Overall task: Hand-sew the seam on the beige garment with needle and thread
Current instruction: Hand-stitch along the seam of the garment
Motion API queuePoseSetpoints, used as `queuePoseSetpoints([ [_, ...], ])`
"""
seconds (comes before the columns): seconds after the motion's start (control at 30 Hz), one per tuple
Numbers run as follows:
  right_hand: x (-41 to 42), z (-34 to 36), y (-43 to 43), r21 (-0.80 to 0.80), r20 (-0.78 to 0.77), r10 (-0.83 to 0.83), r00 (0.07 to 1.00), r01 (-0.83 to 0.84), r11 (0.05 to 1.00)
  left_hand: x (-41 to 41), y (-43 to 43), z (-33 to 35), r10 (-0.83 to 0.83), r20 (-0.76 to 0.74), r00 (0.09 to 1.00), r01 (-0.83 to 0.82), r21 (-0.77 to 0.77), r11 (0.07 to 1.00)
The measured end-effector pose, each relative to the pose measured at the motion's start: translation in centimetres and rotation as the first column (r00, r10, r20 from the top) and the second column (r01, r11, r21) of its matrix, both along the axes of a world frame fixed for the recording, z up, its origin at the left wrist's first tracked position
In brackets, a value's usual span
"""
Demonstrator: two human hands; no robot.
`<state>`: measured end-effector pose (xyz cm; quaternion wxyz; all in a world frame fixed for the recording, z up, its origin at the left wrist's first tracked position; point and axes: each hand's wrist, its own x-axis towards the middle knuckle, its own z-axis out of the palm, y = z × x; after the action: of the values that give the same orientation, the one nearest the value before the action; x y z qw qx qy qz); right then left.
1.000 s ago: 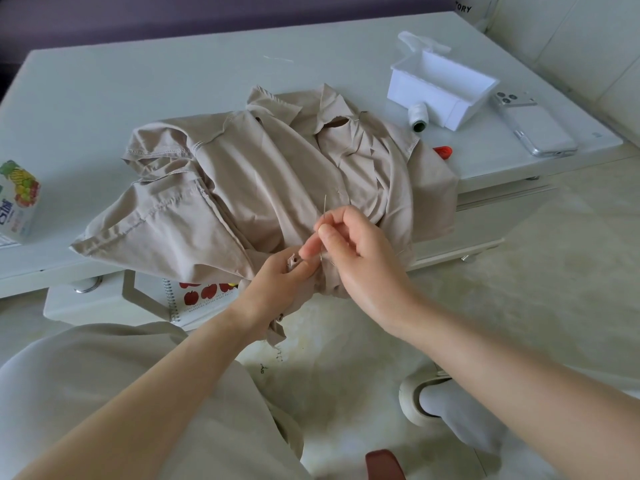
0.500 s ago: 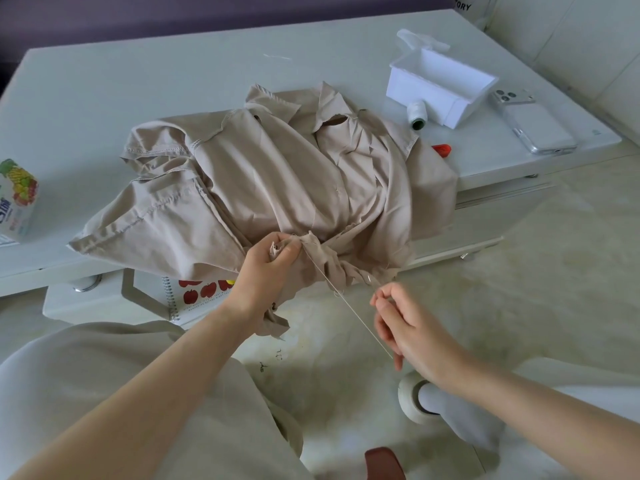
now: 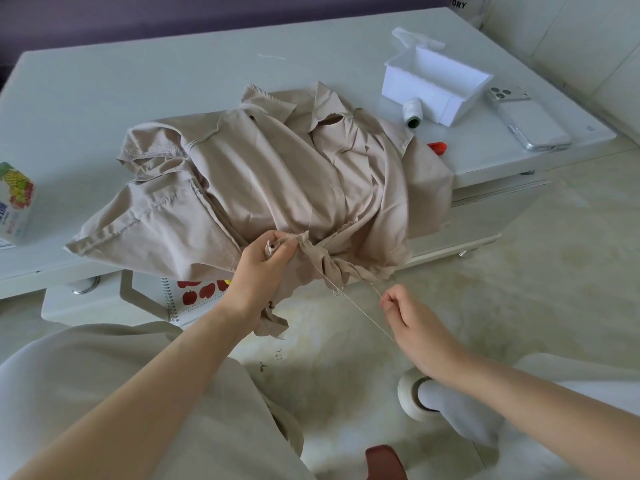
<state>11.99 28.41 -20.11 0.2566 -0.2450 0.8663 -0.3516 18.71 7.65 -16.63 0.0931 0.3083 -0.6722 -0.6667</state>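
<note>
Below the middle of the frame, my left hand [image 3: 265, 268] gripped a bunched fold of the beige garment [image 3: 277, 174] at the near edge of the table [image 3: 138, 81]. The rest of the garment lay heaped across the table in mid-frame, partly overhanging. My right hand [image 3: 412, 320], lower right of centre, was pinched closed on the thread [image 3: 349, 301], which ran taut from the fold down past my fingertips. A thin sliver at those fingertips may have been the needle, but it was too fine to tell.

As I judged the risks:
- A harder pull could pucker the gathered cloth or snap the thread.
- A loose pinch could let the needle slip away to the floor.
- The tail beyond my hand could snag on the frayed edge.
- The overhanging weight could drag the garment off the table.

I counted two hands, one garment and one drawn thread. There was also one spool [image 3: 412, 114], one white box [image 3: 426, 93], one phone [image 3: 530, 123] and one carton [image 3: 15, 202] at the left edge. One small red item [image 3: 437, 147] and one notebook [image 3: 197, 296] completed the count.
</note>
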Motion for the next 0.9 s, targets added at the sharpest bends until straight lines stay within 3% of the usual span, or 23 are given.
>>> queuePoseSetpoints([
  [0.17,-1.3,1.7,-2.2,-0.125,-0.096,-0.022,0.995,0.010,0.992,0.1,0.1,0.5,-0.050,-0.009,0.999,0.050,0.060,0.997],
  [0.33,-2.7,4.1,-5.7,-0.284,0.067,0.049,0.997,-0.028,0.958,0.2,0.1,0.8,-0.123,-0.021,0.992,0.124,0.096,0.988],
  [0.47,-3.2,5.1,-7.2,-0.290,0.201,0.214,0.956,-0.150,0.945,0.3,0.0,1.0,-0.153,-0.032,0.988,0.156,0.142,0.978],
  [0.6,-3.7,5.3,-7.4,-0.263,0.313,0.256,0.915,-0.176,0.949,0.2,-0.5,0.8,-0.130,-0.007,0.991,0.130,0.158,0.979],
  [0.9,-5.9,4.9,-6.2,-0.173,0.123,0.210,0.970,-0.188,0.967,0.2,-0.6,0.0,-0.215,0.066,0.974,0.212,0.045,0.976],
])
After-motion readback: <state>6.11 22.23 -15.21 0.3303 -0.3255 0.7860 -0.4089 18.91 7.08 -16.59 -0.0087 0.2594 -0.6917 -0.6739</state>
